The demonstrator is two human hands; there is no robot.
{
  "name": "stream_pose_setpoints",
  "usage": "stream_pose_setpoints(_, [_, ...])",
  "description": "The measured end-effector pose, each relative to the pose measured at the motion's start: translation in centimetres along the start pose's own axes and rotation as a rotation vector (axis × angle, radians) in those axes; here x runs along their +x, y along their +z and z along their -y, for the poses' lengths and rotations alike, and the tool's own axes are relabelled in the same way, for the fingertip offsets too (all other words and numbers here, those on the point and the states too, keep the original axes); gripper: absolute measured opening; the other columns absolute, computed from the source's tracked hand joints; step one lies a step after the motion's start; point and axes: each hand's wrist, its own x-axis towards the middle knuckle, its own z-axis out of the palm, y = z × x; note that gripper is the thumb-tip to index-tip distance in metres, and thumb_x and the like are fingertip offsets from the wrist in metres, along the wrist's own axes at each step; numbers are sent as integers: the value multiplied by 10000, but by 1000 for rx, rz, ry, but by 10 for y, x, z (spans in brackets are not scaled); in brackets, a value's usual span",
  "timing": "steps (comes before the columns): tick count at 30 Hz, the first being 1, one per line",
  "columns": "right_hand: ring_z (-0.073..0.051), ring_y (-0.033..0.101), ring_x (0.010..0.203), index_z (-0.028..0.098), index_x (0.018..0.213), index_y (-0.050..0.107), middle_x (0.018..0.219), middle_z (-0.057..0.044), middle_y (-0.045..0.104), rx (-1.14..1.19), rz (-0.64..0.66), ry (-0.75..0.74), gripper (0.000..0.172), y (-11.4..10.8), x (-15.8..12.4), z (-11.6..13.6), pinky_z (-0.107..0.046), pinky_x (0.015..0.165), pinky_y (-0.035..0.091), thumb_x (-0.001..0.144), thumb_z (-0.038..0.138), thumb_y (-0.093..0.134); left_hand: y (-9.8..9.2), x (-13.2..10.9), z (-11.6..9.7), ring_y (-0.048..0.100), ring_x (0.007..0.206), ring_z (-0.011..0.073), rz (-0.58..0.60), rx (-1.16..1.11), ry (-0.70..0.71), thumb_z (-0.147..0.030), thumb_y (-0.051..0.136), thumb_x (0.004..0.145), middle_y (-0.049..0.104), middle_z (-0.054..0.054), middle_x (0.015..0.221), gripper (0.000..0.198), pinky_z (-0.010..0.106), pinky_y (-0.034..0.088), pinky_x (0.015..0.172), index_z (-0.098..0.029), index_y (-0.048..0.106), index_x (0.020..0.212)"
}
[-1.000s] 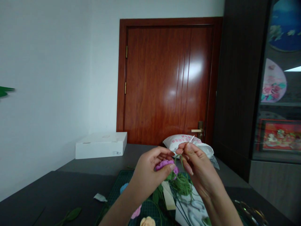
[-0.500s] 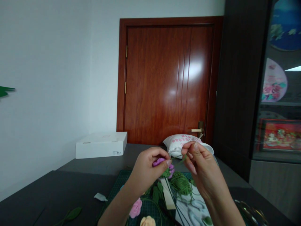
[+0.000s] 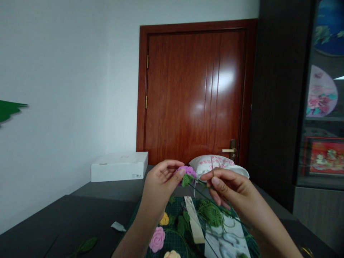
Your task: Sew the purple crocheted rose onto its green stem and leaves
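Observation:
My left hand (image 3: 161, 182) pinches a purple crocheted flower (image 3: 189, 171) with a green base (image 3: 186, 180) between thumb and fingers. A dark thin stem runs from the flower down to the right, below my right hand (image 3: 228, 186). Thumb and index finger of that hand close on a thin needle-like rod (image 3: 212, 165), which points upward; whether it is a needle or a crochet hook I cannot tell. Green yarn passes near the right fingers. Beneath the hands lies a bundle of green yarn (image 3: 210, 213).
On the green cutting mat (image 3: 172, 236) are a pink flower (image 3: 157, 239), a yellow flower (image 3: 164, 219), a cream flower (image 3: 172, 254), green leaves (image 3: 183, 223) and a pale strip (image 3: 194, 222). A white box (image 3: 118, 170) and a white printed bag (image 3: 206, 163) stand farther back.
The flower has turned, showing more of its purple petals and green base. My right hand has lowered slightly, and its rod now points straight up instead of slanting right.

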Motion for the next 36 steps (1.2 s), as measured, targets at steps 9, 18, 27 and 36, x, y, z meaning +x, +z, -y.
stream_pose_setpoints(9, [-140,529,572,240,806,727,643,7,568,-631,-88,-297,140,6,1,-2,-262,519,373,895,325,660,-4,-8,-18,720,912,178,25,-9,19,-168,756,771,760,50,942,171,299,582,874,-164,703,933])
stream_pose_setpoints(18, [-134,506,550,236,866,740,657,2,560,-762,-37,-339,160,1,0,0,-252,506,374,926,288,601,-5,-9,-16,733,917,175,4,22,52,-131,716,780,768,56,944,142,290,589,893,-162,708,918])
stream_pose_setpoints(27, [-132,517,553,215,859,735,660,-2,567,-785,-22,-373,163,1,0,2,-238,508,385,915,236,584,-2,-9,-20,736,889,161,-7,53,79,-118,713,773,775,48,929,139,250,592,859,-175,725,899])
stream_pose_setpoints(36, [-127,517,540,204,847,744,633,10,545,-763,-35,-387,159,2,1,5,-223,490,367,897,225,595,-3,-8,-15,728,904,179,15,70,138,-132,714,781,765,61,940,139,288,587,871,-173,722,914])
